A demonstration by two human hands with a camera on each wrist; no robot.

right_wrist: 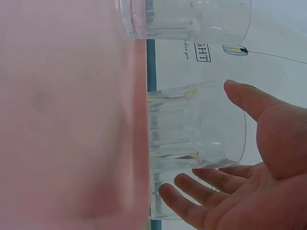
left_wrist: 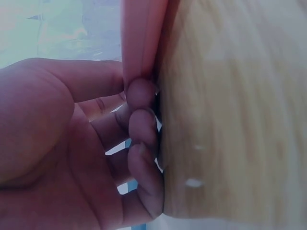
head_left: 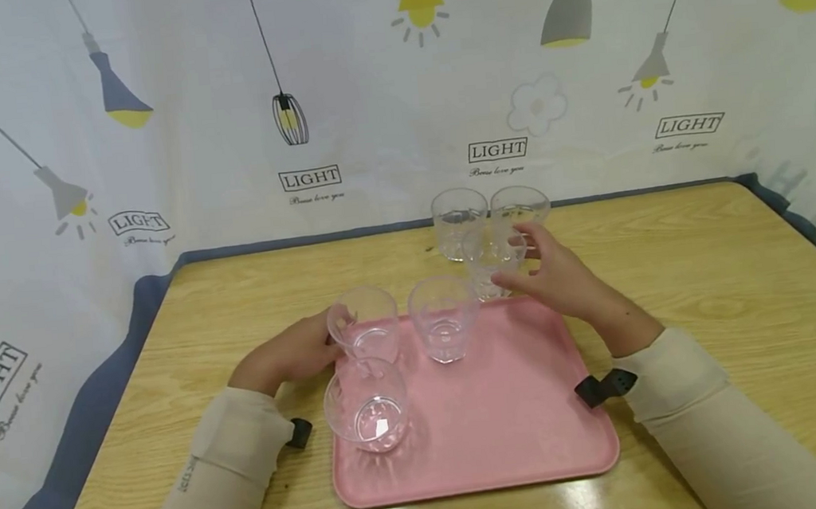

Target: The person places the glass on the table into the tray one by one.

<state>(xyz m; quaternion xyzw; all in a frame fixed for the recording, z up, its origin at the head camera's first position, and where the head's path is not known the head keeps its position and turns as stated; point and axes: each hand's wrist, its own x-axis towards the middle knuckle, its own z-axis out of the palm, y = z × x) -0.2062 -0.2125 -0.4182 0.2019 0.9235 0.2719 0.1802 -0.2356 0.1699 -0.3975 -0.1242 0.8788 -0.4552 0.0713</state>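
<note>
My left hand grips the left rim of a pink tray; in the left wrist view the thumb and curled fingers meet at the tray's edge. Three clear plastic cups stand upright on the tray: a near-left cup, a far-left cup and a middle cup. Just behind the tray is another clear cup. My right hand spreads its thumb and fingers on either side of that cup. Whether the fingers touch it is hard to tell.
Two more clear cups, a left one and a right one, stand close behind on the wooden table. A white cloth printed with lamps hangs at the table's back edge and sides.
</note>
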